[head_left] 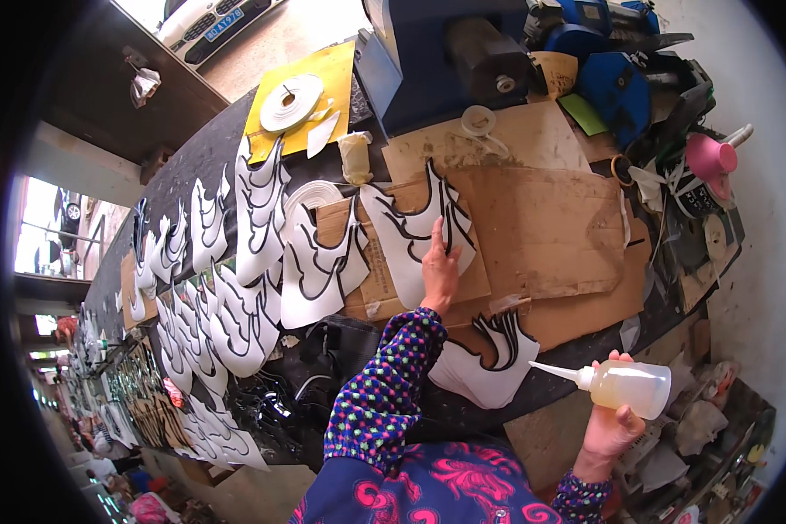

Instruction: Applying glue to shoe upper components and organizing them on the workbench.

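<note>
My left hand (440,272) reaches forward, its index finger stretched out onto a white curved piece with black edging (401,262). That piece lies on brown cardboard, partly overlapped by similar ones. In my right hand (610,428) is a clear plastic squeeze bottle (639,389), held sideways, with pale yellowish liquid inside. Its long thin nozzle points left, near a stack of the same white pieces (485,374) at the table's near side. Several more black-edged white pieces (323,275) lie in overlapping rows to the left.
A flattened cardboard sheet (550,236) covers the middle of the dark table. Beyond it stands a blue machine (428,61). A white tape roll (291,102) rests on a yellow board (336,83). At the right are a pink cup-shaped object (710,155) and scissors (621,169).
</note>
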`<action>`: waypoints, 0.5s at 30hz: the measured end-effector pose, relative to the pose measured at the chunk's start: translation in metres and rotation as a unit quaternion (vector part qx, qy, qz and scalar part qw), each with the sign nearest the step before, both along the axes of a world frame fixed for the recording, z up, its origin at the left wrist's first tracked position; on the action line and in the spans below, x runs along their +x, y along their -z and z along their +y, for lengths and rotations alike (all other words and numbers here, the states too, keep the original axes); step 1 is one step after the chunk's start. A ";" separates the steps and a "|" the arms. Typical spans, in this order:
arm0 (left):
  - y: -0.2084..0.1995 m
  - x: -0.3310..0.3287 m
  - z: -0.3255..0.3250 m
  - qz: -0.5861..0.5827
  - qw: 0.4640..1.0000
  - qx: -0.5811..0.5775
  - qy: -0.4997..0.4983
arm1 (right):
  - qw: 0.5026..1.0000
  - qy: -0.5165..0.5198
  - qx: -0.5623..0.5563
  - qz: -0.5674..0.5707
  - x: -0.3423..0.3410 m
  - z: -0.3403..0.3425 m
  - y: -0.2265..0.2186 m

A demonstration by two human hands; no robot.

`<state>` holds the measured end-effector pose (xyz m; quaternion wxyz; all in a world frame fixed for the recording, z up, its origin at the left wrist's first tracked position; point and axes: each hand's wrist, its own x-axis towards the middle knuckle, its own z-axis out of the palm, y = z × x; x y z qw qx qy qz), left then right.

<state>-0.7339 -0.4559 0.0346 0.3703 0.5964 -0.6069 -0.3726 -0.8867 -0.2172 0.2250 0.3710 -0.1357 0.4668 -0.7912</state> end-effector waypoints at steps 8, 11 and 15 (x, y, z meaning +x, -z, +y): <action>0.013 0.009 0.002 -0.002 1.000 -0.010 0.003 | 1.000 -0.004 0.007 -0.015 0.003 0.005 0.001; 0.009 0.011 -0.003 -0.008 1.000 -0.025 0.012 | 1.000 -0.007 -0.006 -0.020 0.002 0.008 0.002; -0.005 0.003 0.012 -0.127 0.988 -0.090 0.011 | 0.998 0.039 0.005 -0.043 0.001 0.008 -0.003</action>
